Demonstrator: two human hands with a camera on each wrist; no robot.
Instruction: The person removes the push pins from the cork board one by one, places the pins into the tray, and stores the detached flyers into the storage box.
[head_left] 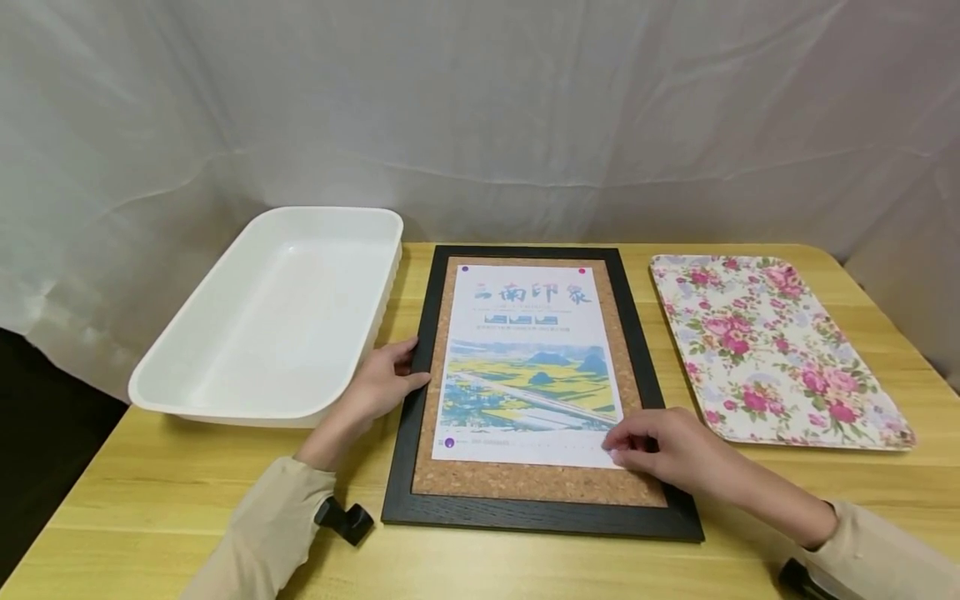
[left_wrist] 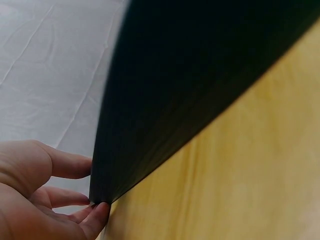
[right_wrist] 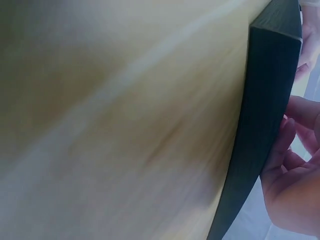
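A cork board (head_left: 540, 483) in a black wooden frame (head_left: 525, 512) lies on the table with a printed poster (head_left: 525, 375) on it. Purple pins sit at the poster's upper left (head_left: 465, 268) and lower left (head_left: 449, 442), and a red pin (head_left: 582, 271) at its upper right. My left hand (head_left: 382, 379) rests its thumb and fingertips against the frame's left side; straight fingers (left_wrist: 72, 166) touch the edge. Over the poster's lower right corner, my right hand (head_left: 675, 450) pinches what looks like a small red pin (right_wrist: 285, 118), mostly hidden by the fingertips.
A deep white plastic tray (head_left: 225, 410) stands on the left of the table. To the right of the frame lies a flat tray with pink flowers (head_left: 780, 350). Pale cloth (head_left: 495, 125) hangs behind the table (head_left: 112, 500). Black camera straps (head_left: 345, 521) show at both wrists.
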